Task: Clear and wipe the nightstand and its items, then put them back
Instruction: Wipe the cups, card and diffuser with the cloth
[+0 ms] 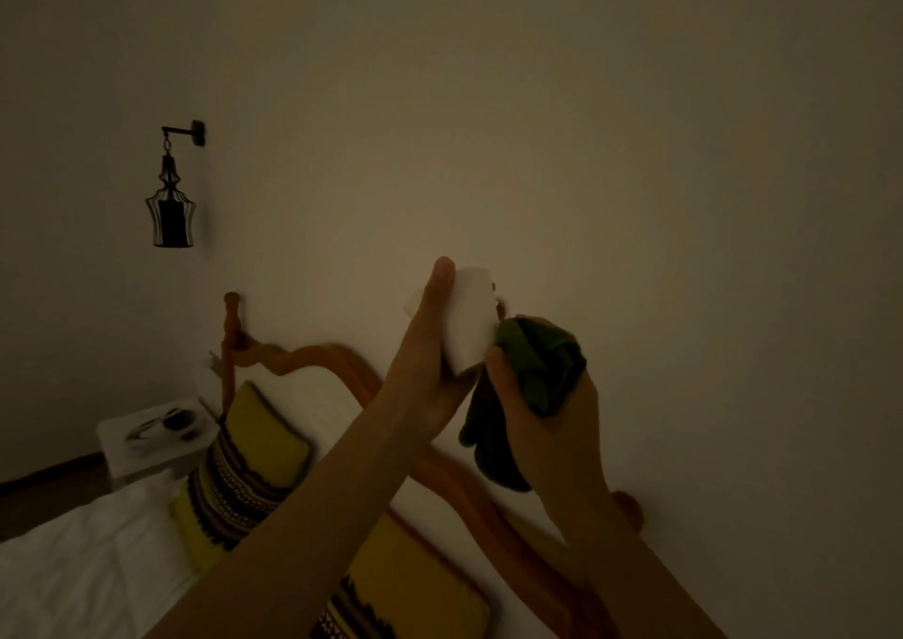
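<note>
The room is dim. My left hand point(430, 340) holds a small white box-shaped item point(471, 325) up in front of the wall, thumb along its left side. A dark green cloth point(537, 369) is bunched in my right hand point(542, 423) and pressed against the item's lower right edge; part of the cloth hangs down below the hand. A white nightstand point(122, 448) stands far off at the left beyond the bed, with a few dark and shiny things on top that I cannot make out.
A bed with a white sheet point(73, 570) and yellow patterned pillows point(244, 462) lies below my arms. Its curved orange wooden headboard point(332, 355) runs along the wall. A dark lantern-style wall lamp point(171, 208) hangs at upper left.
</note>
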Demonstrator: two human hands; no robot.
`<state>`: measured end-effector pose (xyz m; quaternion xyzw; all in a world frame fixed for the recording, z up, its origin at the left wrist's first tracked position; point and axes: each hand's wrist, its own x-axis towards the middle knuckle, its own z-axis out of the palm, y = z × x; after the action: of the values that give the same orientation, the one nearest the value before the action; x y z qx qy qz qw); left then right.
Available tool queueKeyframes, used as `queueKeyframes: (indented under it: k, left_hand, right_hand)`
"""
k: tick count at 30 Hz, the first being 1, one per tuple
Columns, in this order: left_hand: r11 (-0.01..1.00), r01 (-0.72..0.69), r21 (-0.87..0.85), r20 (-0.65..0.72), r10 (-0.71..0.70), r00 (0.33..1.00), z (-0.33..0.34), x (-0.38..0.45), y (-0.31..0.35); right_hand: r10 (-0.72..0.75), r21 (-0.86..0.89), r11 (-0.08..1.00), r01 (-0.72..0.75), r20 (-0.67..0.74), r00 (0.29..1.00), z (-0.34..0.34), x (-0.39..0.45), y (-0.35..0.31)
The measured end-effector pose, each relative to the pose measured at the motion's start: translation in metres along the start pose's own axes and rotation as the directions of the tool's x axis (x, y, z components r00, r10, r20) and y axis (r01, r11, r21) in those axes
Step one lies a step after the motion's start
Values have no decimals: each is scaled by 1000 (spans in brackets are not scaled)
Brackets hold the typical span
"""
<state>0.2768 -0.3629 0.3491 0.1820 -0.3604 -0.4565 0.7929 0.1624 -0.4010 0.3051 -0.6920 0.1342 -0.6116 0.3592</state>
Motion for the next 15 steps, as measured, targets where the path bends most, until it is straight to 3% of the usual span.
queueKeyframes:
  k: [4, 9, 12, 15]
  left_hand:
    - [964, -53, 260, -61, 71, 996, 3, -5, 0]
    - [800, -124, 587, -19, 167, 986, 4, -12, 5]
    - [837, -86, 540, 21, 88, 996, 2, -16, 0]
    - [925, -43, 379, 42, 29, 999, 2, -16, 2]
  right_hand:
    - [-105, -81, 992, 96, -116, 988, -3, 0, -6]
    - [-160, -146, 979, 144, -107, 981, -8, 10, -18]
    - [-2, -14, 1000, 0, -162, 987, -6, 20, -28]
    - [240, 108, 967, -229, -99, 966, -11, 28, -24]
